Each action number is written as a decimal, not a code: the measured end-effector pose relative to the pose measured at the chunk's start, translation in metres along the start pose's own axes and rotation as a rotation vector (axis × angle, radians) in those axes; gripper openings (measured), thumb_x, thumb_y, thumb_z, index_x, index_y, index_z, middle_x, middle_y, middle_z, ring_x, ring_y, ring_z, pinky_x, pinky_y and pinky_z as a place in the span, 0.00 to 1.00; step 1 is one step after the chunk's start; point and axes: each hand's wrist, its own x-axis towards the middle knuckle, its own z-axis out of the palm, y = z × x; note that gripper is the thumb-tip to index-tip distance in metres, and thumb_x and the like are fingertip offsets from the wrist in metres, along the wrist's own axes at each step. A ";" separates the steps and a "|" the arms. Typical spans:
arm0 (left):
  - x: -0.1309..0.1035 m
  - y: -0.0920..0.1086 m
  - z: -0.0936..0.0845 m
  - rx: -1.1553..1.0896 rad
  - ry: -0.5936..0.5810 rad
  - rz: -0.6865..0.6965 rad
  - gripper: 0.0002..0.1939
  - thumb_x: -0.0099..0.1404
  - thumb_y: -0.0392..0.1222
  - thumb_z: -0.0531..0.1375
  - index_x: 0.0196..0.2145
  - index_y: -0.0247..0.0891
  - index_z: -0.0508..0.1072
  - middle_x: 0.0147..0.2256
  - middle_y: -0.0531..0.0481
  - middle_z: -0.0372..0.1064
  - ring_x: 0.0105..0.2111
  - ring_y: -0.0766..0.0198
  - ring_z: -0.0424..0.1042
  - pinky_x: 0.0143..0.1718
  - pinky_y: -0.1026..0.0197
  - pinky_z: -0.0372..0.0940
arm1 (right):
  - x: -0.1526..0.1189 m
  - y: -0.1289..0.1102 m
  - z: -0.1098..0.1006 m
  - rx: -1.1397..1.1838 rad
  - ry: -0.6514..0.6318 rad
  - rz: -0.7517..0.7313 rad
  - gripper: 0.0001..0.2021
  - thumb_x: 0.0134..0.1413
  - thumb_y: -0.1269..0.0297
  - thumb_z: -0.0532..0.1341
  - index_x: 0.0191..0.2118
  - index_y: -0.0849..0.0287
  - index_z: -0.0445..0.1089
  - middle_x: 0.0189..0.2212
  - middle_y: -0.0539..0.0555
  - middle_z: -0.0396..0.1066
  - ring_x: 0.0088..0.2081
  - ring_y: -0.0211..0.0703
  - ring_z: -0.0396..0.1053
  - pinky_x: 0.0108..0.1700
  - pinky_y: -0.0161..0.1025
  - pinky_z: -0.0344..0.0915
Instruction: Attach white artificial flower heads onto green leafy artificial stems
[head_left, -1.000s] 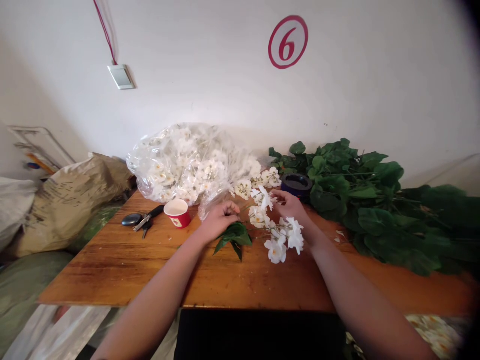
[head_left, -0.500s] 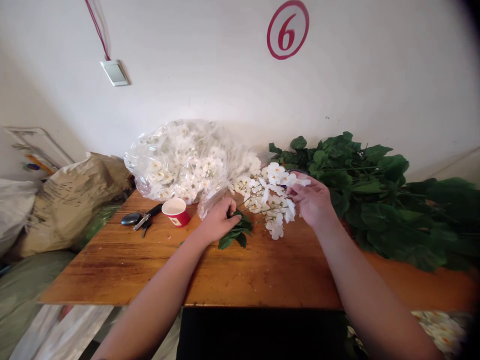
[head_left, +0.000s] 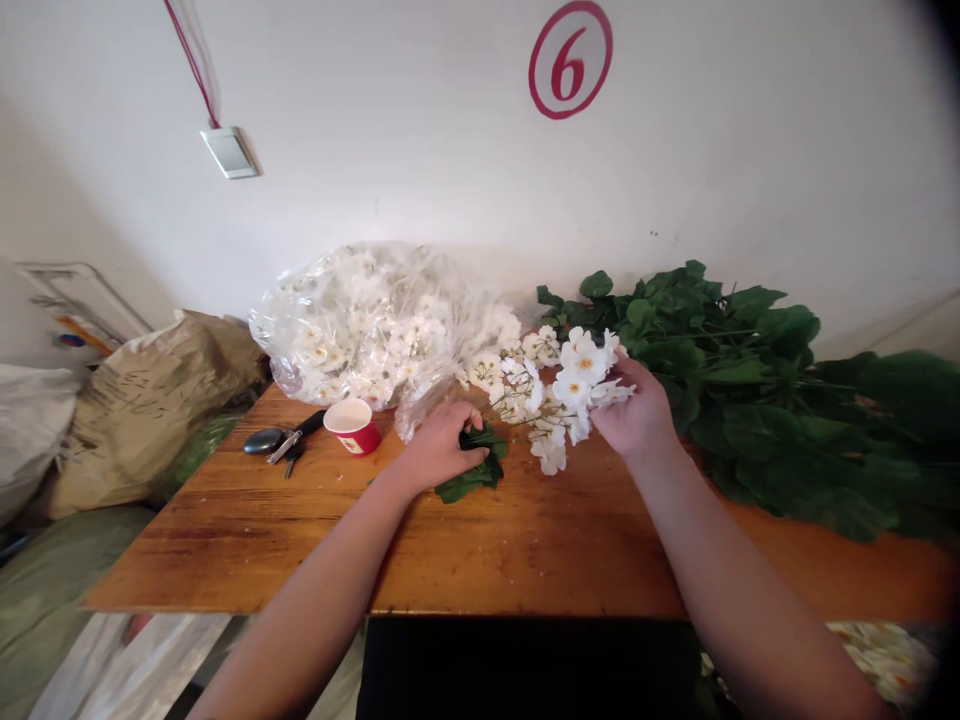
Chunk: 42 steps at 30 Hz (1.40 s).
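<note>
White artificial flowers [head_left: 581, 372] with yellow centres are gripped at their right side by my right hand [head_left: 637, 405], fingers closed round the blossoms. More loose white blossoms [head_left: 517, 390] on thin stems lie just left of it on the table. My left hand [head_left: 446, 445] is closed around a small bunch of green leaves [head_left: 476, 478], low over the wood. Its fingertips are partly hidden behind the leaves. Behind my left hand sits a clear plastic bag [head_left: 360, 320] full of similar white flowers.
A red and white paper cup [head_left: 352, 428] and keys with a dark fob [head_left: 274, 442] lie left on the wooden table [head_left: 525, 560]. Green leafy stems [head_left: 750, 390] are heaped at the right. Brown sacks [head_left: 157, 400] stand beyond the left edge; white flowers [head_left: 885, 655] show below the right front.
The flowers in my right hand have turned so their faces show towards me, and that hand has shifted slightly right and down. My left hand's grip on the leaves has shifted a little.
</note>
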 end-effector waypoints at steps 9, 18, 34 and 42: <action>0.004 -0.007 0.001 0.025 0.068 0.067 0.03 0.58 0.34 0.60 0.28 0.38 0.68 0.29 0.52 0.67 0.33 0.63 0.65 0.38 0.58 0.61 | -0.001 -0.001 0.001 0.022 -0.007 0.025 0.05 0.44 0.67 0.66 0.30 0.54 0.71 0.27 0.45 0.74 0.38 0.38 0.75 0.41 0.35 0.74; 0.001 0.002 -0.009 0.043 0.198 0.120 0.08 0.66 0.41 0.57 0.33 0.39 0.75 0.32 0.48 0.70 0.36 0.62 0.68 0.40 0.56 0.64 | -0.009 -0.001 0.008 -0.165 -0.058 -0.027 0.05 0.43 0.62 0.66 0.29 0.52 0.71 0.28 0.48 0.74 0.40 0.43 0.75 0.40 0.39 0.74; -0.001 0.010 0.006 0.051 0.037 0.026 0.07 0.62 0.41 0.58 0.38 0.39 0.72 0.30 0.49 0.70 0.32 0.60 0.70 0.35 0.59 0.64 | -0.042 0.045 0.034 -0.330 -0.189 0.322 0.09 0.41 0.60 0.71 0.24 0.58 0.71 0.21 0.50 0.72 0.22 0.37 0.68 0.26 0.34 0.68; -0.003 0.005 0.006 0.068 0.070 0.096 0.06 0.63 0.40 0.56 0.32 0.39 0.73 0.34 0.44 0.72 0.43 0.52 0.71 0.46 0.52 0.65 | -0.059 0.065 0.047 -0.457 -0.186 0.354 0.10 0.43 0.59 0.69 0.28 0.59 0.72 0.20 0.50 0.72 0.20 0.38 0.67 0.23 0.35 0.64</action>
